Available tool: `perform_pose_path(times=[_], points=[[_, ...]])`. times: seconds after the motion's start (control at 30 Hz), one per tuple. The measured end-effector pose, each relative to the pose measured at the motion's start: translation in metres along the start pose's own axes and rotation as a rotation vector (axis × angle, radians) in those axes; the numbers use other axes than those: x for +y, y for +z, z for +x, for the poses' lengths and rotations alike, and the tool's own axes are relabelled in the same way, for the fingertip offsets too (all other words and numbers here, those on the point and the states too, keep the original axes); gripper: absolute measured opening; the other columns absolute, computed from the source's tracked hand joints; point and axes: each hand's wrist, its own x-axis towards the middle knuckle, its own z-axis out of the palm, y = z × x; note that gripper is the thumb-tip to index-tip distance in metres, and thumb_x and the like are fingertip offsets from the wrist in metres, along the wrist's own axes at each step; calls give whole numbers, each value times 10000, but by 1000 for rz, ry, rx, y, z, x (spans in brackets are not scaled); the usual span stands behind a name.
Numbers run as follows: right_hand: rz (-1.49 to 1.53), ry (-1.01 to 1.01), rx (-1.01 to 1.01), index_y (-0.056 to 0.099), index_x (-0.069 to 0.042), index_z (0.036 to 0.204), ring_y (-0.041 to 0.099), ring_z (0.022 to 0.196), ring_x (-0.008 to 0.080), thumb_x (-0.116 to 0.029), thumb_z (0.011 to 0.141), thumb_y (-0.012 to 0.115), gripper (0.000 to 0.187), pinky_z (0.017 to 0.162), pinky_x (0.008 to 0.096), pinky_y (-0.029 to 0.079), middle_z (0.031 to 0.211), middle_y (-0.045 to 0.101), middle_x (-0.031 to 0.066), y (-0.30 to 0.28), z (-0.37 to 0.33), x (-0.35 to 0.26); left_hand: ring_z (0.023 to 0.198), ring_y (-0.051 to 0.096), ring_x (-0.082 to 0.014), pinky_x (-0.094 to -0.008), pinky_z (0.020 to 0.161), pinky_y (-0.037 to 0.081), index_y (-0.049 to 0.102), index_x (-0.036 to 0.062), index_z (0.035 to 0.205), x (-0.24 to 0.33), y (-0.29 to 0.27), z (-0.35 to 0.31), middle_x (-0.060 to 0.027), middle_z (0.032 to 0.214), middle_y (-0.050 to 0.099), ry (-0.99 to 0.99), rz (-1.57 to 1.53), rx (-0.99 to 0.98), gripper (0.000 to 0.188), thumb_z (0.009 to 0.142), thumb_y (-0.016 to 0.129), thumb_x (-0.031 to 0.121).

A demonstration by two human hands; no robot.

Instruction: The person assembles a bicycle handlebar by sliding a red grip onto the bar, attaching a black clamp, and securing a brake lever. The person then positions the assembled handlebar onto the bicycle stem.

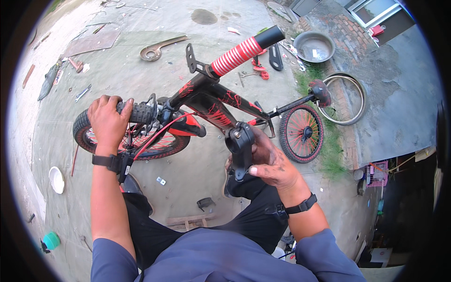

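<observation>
A small black and red bicycle (213, 101) lies tilted in front of me on the concrete. My left hand (109, 121) is closed around the black knobbly handlebar grip (141, 113) near the front wheel (127, 141). My right hand (270, 162), smeared with grease, grips the black handlebar stem (240, 145) from behind. A handlebar end with a red and white striped grip (242, 51) sticks up toward the back. The rear wheel (301, 133) with red spokes stands at the right, below the saddle (320, 91).
A bare metal wheel rim (345, 98) lies on grass at the right. A metal basin (314, 46) sits at the back. A chain guard (159, 48), red tools (259, 66) and scraps are scattered on the concrete. A white dish (57, 179) lies at the left.
</observation>
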Motion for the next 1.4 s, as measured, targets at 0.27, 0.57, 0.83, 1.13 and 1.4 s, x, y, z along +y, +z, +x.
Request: perform_pose_path(times=[0.27,0.57,0.83,1.13,1.4], points=[[-119,-125,160,519,-27,1397,672,1177,330,-235,792,883,735,1030,463,524,1210,667,169,4,12,-25,978,622,-312,-461,958,442,753,85,901,1,-2,0,-80,942,680,22,-45,43,328,883,773,412],[-258,-433,273,548,-34,1384,624,1113,140,-74,796,924,699,1021,325,520,1202,651,29,-1,18,-92,997,619,-321,-464,963,440,750,80,910,3,-5,1,-87,950,679,0,-34,16,308,880,776,386],[-377,-538,333,508,-28,1364,725,1033,292,-120,816,873,664,822,377,634,1177,681,158,-8,40,-128,1016,612,-326,-464,983,432,752,84,912,5,-7,1,-88,970,680,-14,-51,4,291,866,791,369],[-230,-669,305,552,-25,1380,723,1098,281,-153,931,820,538,834,374,582,1232,707,122,-29,79,-141,1039,604,-331,-466,1004,420,750,74,918,5,-7,0,-99,982,680,-20,-52,-3,302,876,781,372],[-58,-690,335,596,-59,1321,715,1123,251,-220,976,782,424,789,345,536,1220,720,79,-43,109,-138,1041,603,-332,-467,1009,419,745,72,914,6,-8,1,-101,982,678,-36,-63,-18,313,871,783,380]])
